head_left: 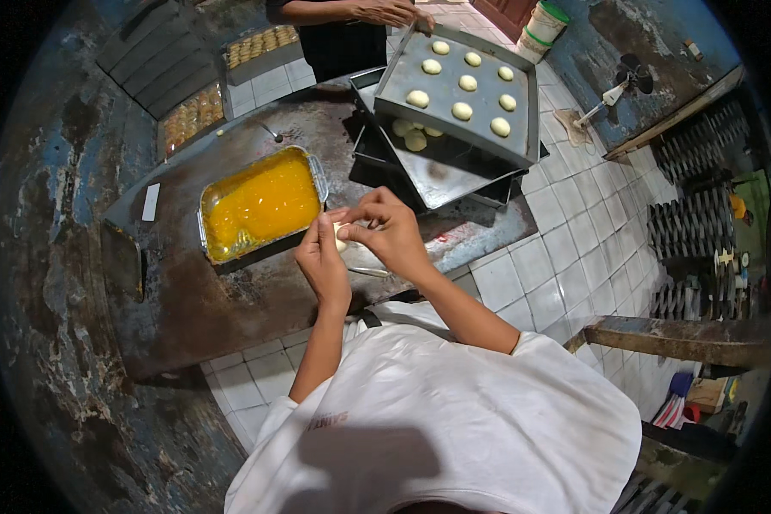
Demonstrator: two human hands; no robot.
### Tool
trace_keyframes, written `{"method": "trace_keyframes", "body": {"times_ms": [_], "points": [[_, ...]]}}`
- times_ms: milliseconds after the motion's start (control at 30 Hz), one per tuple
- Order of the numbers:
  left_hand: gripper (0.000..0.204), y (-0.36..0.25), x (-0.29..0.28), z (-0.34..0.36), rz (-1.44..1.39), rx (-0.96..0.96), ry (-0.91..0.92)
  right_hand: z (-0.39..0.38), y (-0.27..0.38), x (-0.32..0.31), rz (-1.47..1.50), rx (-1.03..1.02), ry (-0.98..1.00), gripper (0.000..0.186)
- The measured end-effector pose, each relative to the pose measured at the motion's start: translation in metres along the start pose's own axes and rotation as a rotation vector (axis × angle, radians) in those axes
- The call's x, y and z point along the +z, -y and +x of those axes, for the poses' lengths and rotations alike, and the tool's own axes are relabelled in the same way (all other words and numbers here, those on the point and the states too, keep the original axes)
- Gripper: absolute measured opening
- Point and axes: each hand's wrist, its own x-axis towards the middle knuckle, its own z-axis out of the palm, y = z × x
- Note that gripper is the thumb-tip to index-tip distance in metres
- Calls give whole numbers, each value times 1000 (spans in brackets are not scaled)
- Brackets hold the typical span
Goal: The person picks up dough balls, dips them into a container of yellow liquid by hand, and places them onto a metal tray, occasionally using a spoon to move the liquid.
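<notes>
My left hand [322, 259] and my right hand [391, 235] meet over the near side of the table, both closed on one small pale piece of dough [341, 240]. The right fingers pinch at its edge while the left fingers cup it. Just left of them, a rectangular metal pan [202, 224] holds a glossy yellow-orange filling [265, 202]. Beyond my hands, to the right, a grey baking tray [485, 75] carries several round dough balls [462, 111], spaced apart. It rests askew over a lower tray [438, 176], where more dough pieces [415, 140] are partly hidden.
Another person's hand [387, 12] is at the grey tray's far edge. A thin metal handle [368, 271] lies close to my hands on the worn table [180, 317]. Boxes of baked pieces [194, 119] stand at the far left. A fan [612, 92] stands on the tiles at right.
</notes>
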Motion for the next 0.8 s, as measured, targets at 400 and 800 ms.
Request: {"method": "trace_keyframes", "body": {"times_ms": [400, 800], "points": [[53, 40, 56, -25, 408, 79, 506, 10, -109, -160, 27, 423, 538, 45], [26, 42, -47, -66, 375, -188, -219, 115, -244, -179, -661, -257, 219, 47]]}}
